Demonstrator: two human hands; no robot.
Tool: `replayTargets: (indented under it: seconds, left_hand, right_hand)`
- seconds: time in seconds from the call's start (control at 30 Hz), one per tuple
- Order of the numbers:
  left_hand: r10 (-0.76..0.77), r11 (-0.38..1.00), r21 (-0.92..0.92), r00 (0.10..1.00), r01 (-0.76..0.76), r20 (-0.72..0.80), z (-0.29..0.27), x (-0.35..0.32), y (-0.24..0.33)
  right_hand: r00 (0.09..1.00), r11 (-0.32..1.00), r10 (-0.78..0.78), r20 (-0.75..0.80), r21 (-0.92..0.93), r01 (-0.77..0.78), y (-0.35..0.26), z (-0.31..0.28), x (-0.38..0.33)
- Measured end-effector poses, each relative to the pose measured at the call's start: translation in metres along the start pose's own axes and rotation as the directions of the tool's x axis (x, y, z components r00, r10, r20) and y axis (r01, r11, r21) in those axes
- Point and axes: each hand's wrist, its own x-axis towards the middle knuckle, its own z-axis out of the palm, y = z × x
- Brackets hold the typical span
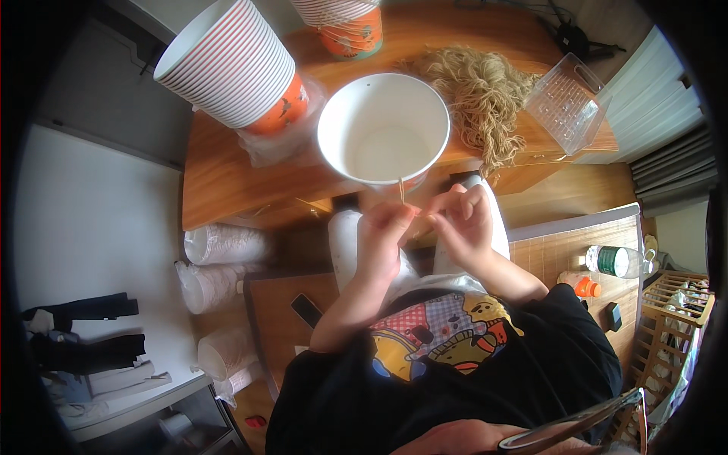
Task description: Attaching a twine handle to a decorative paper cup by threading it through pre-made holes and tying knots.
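A large white paper bucket (340, 121) stands at the desk's near edge with its open mouth toward me. From the near side of its rim hangs a short tan cord (402, 191), looped down to my fingers. My left hand (381, 236) pinches this cord between thumb and forefinger just below the rim. Close beside it, my right hand (464, 226) has thumb and forefinger pressed together at the cord's lower end, its other fingers curled. The cord's ends are too small to make out between the fingertips. To the right of the bucket lies a loose heap of tan cords (485, 87).
A tall stack of paper buckets (227, 64) leans at the desk's left, another stack (349, 34) behind. A clear plastic basket (569, 102) sits at right. Below are wrapped bucket stacks (224, 280), a phone (306, 311), a water bottle (610, 261) and an orange-capped bottle (580, 285).
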Motion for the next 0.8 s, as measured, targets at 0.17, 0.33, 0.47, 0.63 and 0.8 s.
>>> replayTargets:
  seconds: [0.17,0.33,0.47,0.63,0.8]
  left_hand:
    - [-0.006,0.998,0.055,1.0,0.005,0.028,-0.007,0.001,-0.002]
    - [-0.027,0.998,0.067,0.997,0.022,0.067,-0.009,0.001,-0.002]
    - [-0.022,1.0,0.022,0.988,0.019,0.156,-0.006,-0.001,-0.001]
    - [-0.033,0.988,0.153,0.976,0.0,0.213,-0.014,-0.002,-0.005]
    - [0.026,0.959,0.271,0.98,-0.079,0.196,-0.017,-0.003,-0.01]
  right_hand:
    - [0.995,0.996,0.069,0.075,-0.055,-0.065,0.0,-0.013,0.002]
    - [0.965,0.966,0.252,0.076,-0.078,-0.247,-0.019,-0.013,0.02]
    - [0.906,0.917,0.392,0.162,0.007,-0.398,-0.021,-0.008,0.029]
    - [0.903,0.925,0.38,0.202,-0.077,-0.372,-0.028,-0.001,0.036]
    - [0.912,0.922,0.376,0.166,0.034,-0.386,-0.024,0.0,0.036]
